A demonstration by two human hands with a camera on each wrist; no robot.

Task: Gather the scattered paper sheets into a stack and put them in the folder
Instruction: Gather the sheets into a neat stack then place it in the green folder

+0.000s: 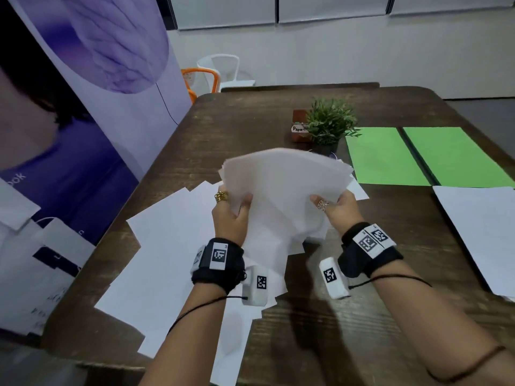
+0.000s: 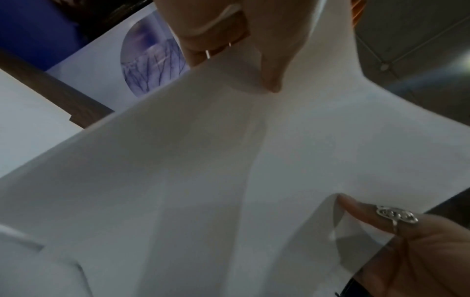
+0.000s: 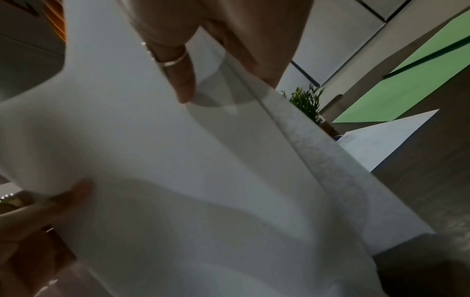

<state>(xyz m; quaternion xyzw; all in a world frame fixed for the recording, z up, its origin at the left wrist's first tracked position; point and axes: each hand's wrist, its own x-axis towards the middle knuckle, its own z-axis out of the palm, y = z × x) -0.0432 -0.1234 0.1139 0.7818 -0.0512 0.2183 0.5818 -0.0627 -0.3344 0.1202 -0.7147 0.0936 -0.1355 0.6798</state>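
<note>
A loose bundle of white paper sheets [image 1: 281, 190] is held up above the wooden table [image 1: 250, 123], bowed and uneven at its edges. My left hand [image 1: 234, 210] grips its left side, thumb on top. My right hand [image 1: 334, 204] grips its right side the same way. In the left wrist view the sheets [image 2: 203, 160] fill the frame under my left thumb [image 2: 269, 66]. In the right wrist view the bundle [image 3: 178, 160] bends beneath my right thumb [image 3: 180, 80]. An open green folder [image 1: 390, 157] lies flat at the far right. More sheets [image 1: 172, 263] lie scattered at the left.
A small potted plant [image 1: 330, 123] and a brown box with a label [image 1: 298, 126] stand behind the held bundle. Another white sheet pile [image 1: 482, 235] lies at the right edge. A purple banner [image 1: 83, 107] stands close on the left. Chairs [image 1: 214, 71] sit beyond the table.
</note>
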